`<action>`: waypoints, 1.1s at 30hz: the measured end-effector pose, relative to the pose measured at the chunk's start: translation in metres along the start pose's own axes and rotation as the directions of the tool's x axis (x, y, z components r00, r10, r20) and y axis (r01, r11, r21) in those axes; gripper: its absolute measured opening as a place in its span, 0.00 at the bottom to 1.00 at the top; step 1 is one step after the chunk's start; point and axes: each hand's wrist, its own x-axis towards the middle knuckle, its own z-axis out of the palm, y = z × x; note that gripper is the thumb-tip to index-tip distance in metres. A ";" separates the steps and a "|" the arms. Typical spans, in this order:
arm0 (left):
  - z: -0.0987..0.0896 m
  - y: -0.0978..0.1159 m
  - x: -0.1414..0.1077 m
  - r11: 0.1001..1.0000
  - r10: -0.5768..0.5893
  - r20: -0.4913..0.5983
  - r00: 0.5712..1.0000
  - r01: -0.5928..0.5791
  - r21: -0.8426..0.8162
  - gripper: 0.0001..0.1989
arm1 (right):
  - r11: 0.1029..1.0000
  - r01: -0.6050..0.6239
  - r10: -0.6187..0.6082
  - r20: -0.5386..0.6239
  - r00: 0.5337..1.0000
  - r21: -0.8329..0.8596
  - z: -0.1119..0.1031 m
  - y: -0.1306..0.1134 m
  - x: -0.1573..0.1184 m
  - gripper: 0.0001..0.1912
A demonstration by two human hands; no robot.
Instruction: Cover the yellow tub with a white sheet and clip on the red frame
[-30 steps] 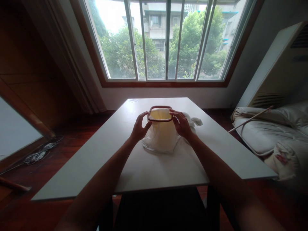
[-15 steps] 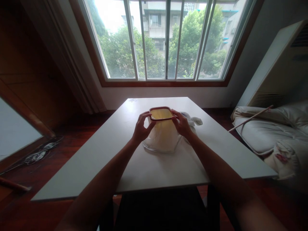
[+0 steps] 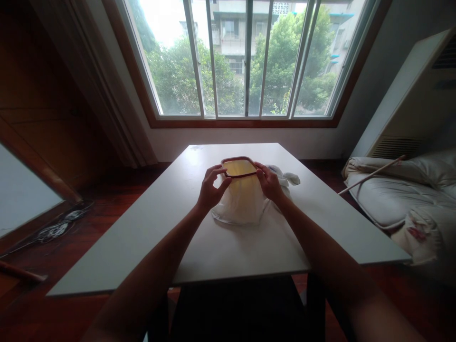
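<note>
A glossy reddish-brown ring, shaped like a rounded rectangle [image 3: 238, 158], sits at the mouth of a pale yellowish bin [image 3: 245, 190]; whether it rests fully on the edge cannot be told. A translucent white plastic bag [image 3: 254, 219] covers the bin's outside and spreads around its foot. At the bin's left, the left hand [image 3: 211, 189] holds the ring between thumb and curved fingers; at its right, the right hand [image 3: 270, 184] grips the ring more narrowly. Just beside the bin on the right lies a crumpled white plastic bundle [image 3: 292, 178]. Under the bin is a smooth white surface [image 3: 142, 232]. Well beyond the bin is a sliding window with a brown wooden frame [image 3: 242, 124]; far to its right, a cream padded sofa [image 3: 381, 204].
</note>
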 end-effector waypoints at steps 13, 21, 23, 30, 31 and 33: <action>0.000 0.000 -0.002 0.992 0.070 -0.003 0.998 -0.069 0.107 0.22 | 0.966 0.180 -0.185 -0.007 0.983 -0.183 -0.005 -0.011 -0.002 0.22; -0.001 0.000 -0.001 0.998 0.061 0.016 0.998 -0.061 0.033 0.14 | 0.919 0.336 -0.346 -0.010 0.938 -0.207 -0.005 -0.040 -0.011 0.23; -0.001 -0.003 0.000 0.999 0.039 0.027 0.999 -0.038 -0.016 0.11 | 0.923 0.312 -0.323 -0.011 0.946 -0.223 -0.004 -0.038 -0.012 0.23; -0.005 -0.003 0.001 0.990 0.038 0.117 0.992 -0.022 -0.136 0.10 | 0.974 0.178 -0.191 -0.080 0.978 -0.142 -0.006 -0.017 -0.003 0.25; -0.006 -0.001 0.001 0.990 0.055 0.132 0.990 -0.037 -0.139 0.10 | 0.979 0.163 -0.173 -0.080 0.982 -0.122 -0.007 -0.015 -0.002 0.26; -0.008 0.002 0.001 0.987 0.097 0.153 0.983 -0.076 -0.138 0.10 | 0.987 0.138 -0.143 -0.061 0.988 -0.088 -0.009 -0.013 0.000 0.28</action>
